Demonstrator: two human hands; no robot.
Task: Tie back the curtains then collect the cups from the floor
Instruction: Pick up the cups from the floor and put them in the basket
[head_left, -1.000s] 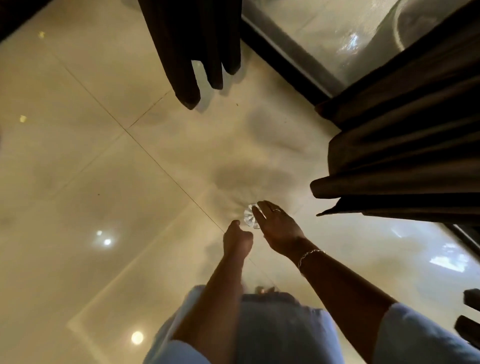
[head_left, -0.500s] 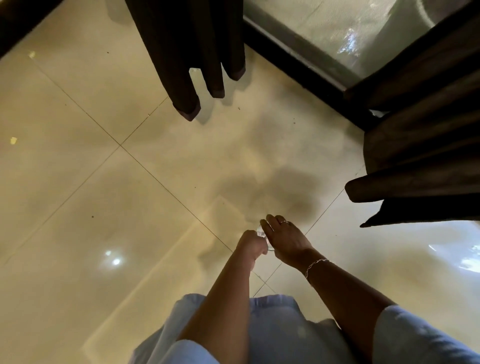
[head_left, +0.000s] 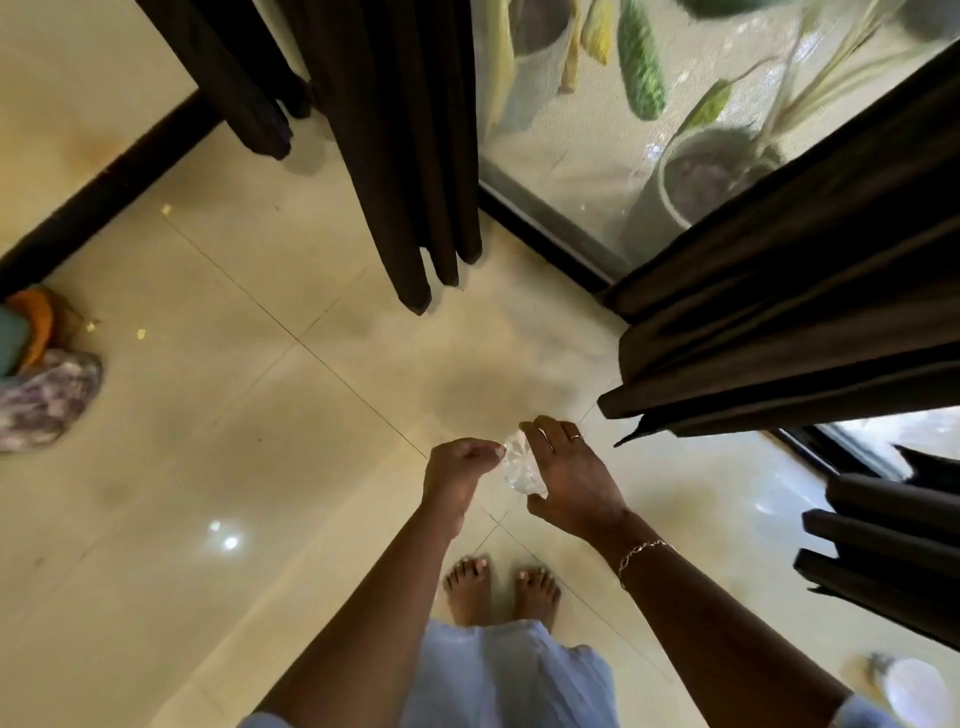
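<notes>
Floor (head_left: 182, 467) of glossy cream tile fills most of the view, with a dark skirting board (head_left: 104, 202) running toward 10 o'clock. One dark curtain (head_left: 405, 156) hangs at 12 o'clock with its hem just above the tiles. A second curtain (head_left: 805, 312) is bunched in folds from 2 to 3 o'clock. Between them stands a glass door (head_left: 571, 156). Half a second ago the glass showed little, but potted plants now appear behind it. The view sits higher than before, so the curtains look longer. A cloth bundle (head_left: 47, 400) has come into sight at 9 o'clock.

Pale blue trousers (head_left: 509, 675) lie at 6 o'clock, and two bare feet (head_left: 498, 592), hidden earlier, show just above them. Both forearms reach from 6 o'clock toward the centre.

The right hand (head_left: 576, 478) is just right of centre. Its fingers curve over the top of a clear cup (head_left: 519, 462) and its thumb wraps underneath. The cup is held in the air between the two hands, above the tile joint. The left hand (head_left: 457, 467), on the 9 o'clock side of the cup, is curled, and its thumb and forefinger pinch the cup's near edge. More of the cup shows between the hands than before.

A thin bracelet (head_left: 641, 553) circles the right wrist, and a ring (head_left: 575, 437) sits on one right finger.
</notes>
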